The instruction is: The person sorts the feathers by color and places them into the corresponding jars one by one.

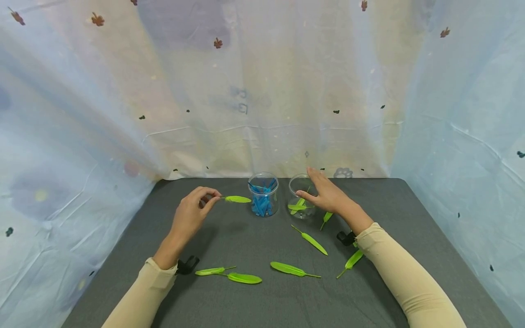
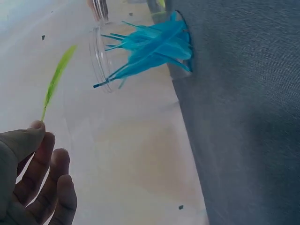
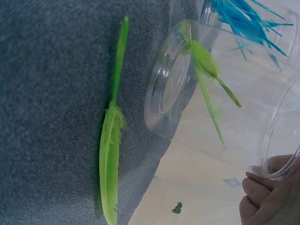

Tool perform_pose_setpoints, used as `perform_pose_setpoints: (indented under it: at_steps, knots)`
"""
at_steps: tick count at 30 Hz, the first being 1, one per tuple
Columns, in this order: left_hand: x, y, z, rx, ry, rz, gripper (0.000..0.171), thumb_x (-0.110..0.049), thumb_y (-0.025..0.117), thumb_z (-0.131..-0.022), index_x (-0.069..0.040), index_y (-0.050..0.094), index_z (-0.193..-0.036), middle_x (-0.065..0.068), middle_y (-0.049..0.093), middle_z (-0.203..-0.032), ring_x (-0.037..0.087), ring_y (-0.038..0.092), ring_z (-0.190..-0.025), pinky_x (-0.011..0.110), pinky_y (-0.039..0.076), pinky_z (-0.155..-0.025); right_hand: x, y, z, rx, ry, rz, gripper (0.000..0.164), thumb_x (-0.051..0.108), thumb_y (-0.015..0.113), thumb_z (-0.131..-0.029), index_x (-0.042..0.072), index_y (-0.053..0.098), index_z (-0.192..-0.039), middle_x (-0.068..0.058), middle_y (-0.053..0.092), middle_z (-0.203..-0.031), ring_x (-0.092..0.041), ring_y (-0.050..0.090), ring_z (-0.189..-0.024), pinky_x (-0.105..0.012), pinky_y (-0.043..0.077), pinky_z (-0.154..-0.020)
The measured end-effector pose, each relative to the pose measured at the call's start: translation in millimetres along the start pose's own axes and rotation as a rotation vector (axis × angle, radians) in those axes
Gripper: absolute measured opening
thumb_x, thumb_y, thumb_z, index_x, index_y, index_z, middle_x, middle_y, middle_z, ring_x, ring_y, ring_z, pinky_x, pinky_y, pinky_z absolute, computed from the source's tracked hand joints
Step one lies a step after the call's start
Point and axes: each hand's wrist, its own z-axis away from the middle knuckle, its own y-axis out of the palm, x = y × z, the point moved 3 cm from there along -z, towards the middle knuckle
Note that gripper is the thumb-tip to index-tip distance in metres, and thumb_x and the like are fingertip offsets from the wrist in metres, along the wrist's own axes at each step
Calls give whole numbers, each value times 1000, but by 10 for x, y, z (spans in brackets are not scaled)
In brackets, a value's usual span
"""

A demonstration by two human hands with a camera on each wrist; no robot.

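Note:
My left hand (image 1: 193,209) pinches a green feather (image 1: 238,199) by its quill between thumb and fingertips. The feather's tip points right, toward a clear jar (image 1: 264,212) filled with blue feathers (image 2: 152,47). My right hand (image 1: 328,193) is at the second clear jar (image 1: 293,184), thumb spread across its near side and straight fingers along its right side. Fingertips show right at the rim in the right wrist view. Green feathers (image 3: 204,58) lean inside this jar. Another green feather (image 1: 326,218) lies just below the right hand.
More green feathers lie on the dark grey table (image 1: 229,305): a pair (image 1: 244,278) at front left, one feather (image 1: 288,269) in the middle, one (image 1: 315,243) before the right jar, and one (image 1: 353,259) by the right sleeve. A patterned curtain (image 1: 262,91) hangs behind.

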Motion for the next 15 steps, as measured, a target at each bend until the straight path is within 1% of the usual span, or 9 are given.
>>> perform_pose_setpoints:
  at_steps: [3, 9, 15]
  knots:
    - [-24, 22, -51, 4, -1, 6, 9, -17, 78, -101, -16, 80, -110, 2, 72, -101, 15, 66, -79, 35, 56, -66, -4, 2, 5, 2, -1, -1, 107, 74, 52, -103, 10, 3, -174, -19, 7, -180, -47, 8, -164, -70, 15, -129]
    - [-97, 67, -172, 8, -2, 38, 11, -18, 76, -103, -17, 80, -113, 2, 73, -102, 16, 64, -76, 34, 52, -62, 3, -9, 10, 6, 3, -11, 108, 74, 53, -103, 9, 5, -174, -18, 6, -180, -45, 7, -165, -70, 14, -129]
    - [-165, 135, -286, 12, 14, 48, 12, -16, 75, -103, -15, 79, -115, 4, 73, -105, 17, 66, -76, 35, 54, -61, -1, -6, 8, 5, 5, -12, 108, 74, 53, -103, 9, 5, -174, -18, 6, -180, -45, 7, -165, -70, 14, -130]
